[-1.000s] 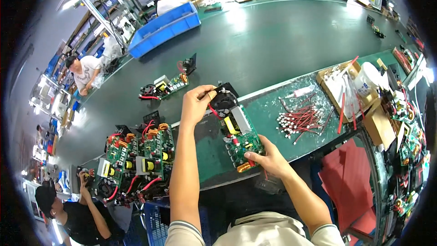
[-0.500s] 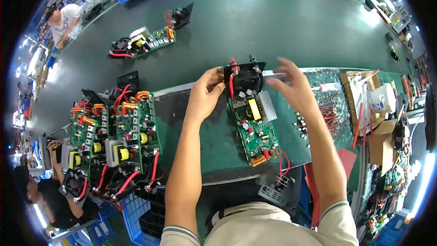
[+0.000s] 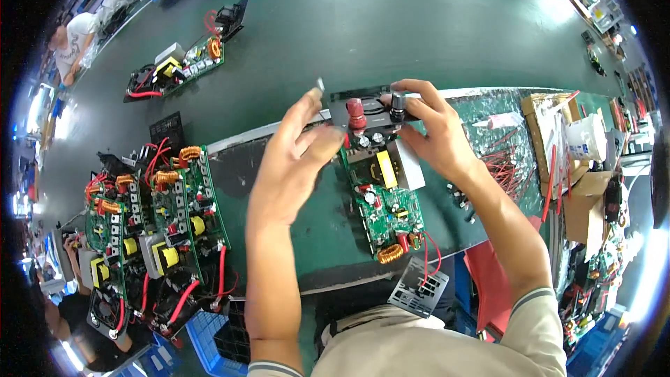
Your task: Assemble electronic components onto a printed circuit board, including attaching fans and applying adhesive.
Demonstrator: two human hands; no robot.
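In front of me a green circuit board (image 3: 391, 213) lies on the bench, with a yellow transformer, a pale metal heat sink (image 3: 407, 165) and a copper coil at its near end. At its far end stands a black end panel (image 3: 377, 119), with a red terminal post (image 3: 356, 113) and a black terminal post (image 3: 398, 106) turned up toward me. My right hand (image 3: 441, 132) grips the panel's right end beside the black post. My left hand (image 3: 296, 150), slightly blurred, is by the panel's left end with fingers apart. Red wires tie a grey slotted plate (image 3: 419, 287) to the board's near end.
Several similar board assemblies (image 3: 153, 216) stand at the left; another assembly (image 3: 174, 66) lies on the far dark surface. Red wires (image 3: 502, 174), a cardboard box (image 3: 544, 139) and a white tub (image 3: 586, 137) are at the right. A blue crate (image 3: 209, 342) sits below the bench edge.
The end panel has tipped so its posts face me. My right hand has closed on its right end; my left hand has come off its left end. The slotted plate has turned flatter toward me.
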